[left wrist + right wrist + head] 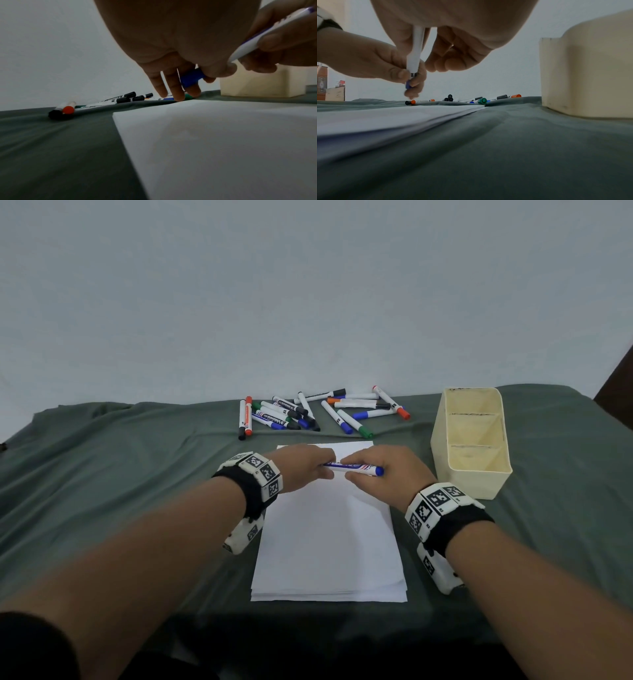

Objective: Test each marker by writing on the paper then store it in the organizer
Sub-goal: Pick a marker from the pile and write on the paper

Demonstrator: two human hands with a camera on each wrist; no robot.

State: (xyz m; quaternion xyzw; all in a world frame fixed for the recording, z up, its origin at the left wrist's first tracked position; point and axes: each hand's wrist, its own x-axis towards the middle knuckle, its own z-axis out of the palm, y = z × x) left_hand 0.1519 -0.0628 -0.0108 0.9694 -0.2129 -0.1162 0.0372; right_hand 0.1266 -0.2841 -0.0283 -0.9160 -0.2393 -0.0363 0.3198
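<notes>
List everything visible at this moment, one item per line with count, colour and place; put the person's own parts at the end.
Held marker: one, white barrel, blue ends, level above the paper's far part, between both hands.
Loose markers: a heap, exact count unclear; white barrels with black, blue, green, red and orange caps; on the cloth beyond the paper.
Paper: a small white stack, no marks visible, centre of the cloth.
Organizer: one, cream, three compartments, nothing visible inside, right of the paper.
Cloth: one, grey-green, covering the surface.
Wall: pale grey, behind.
Wrist bands: two, black with black-and-white tags, one per wrist.
Left hand: pinches the marker's blue cap.
Right hand: grips the barrel.
</notes>
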